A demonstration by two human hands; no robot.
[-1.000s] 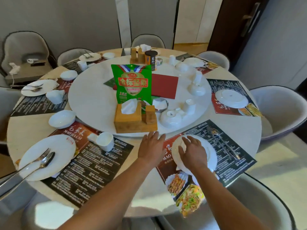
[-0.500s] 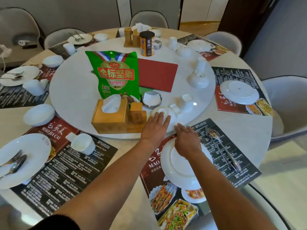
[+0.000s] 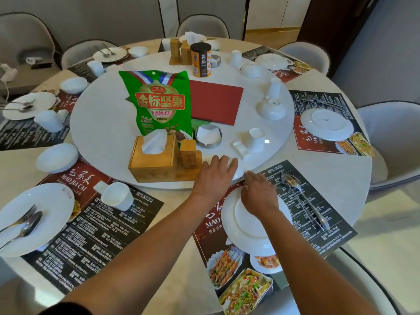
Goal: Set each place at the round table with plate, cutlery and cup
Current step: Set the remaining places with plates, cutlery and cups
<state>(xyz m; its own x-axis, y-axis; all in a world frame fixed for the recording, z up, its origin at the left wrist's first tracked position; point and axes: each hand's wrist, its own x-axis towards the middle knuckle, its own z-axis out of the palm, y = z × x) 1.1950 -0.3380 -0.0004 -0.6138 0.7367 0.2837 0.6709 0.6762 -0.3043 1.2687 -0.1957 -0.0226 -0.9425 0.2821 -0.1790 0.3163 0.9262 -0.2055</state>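
A: Both arms stretch forward; left hand [image 3: 214, 176] lies fingers spread over a white bowl [image 3: 236, 170] on the turntable [image 3: 102, 123] edge.
B: Right hand [image 3: 259, 195] rests flat, fingers straight, on the plate [image 3: 238, 226], cutlery [image 3: 304, 201] just beside.

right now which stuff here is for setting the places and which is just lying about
For the job: plate under the right hand; fork and spoon; white cup; white bowl under the left hand.

Lying about: green nut bag; tissue box; red folder; tea tin.
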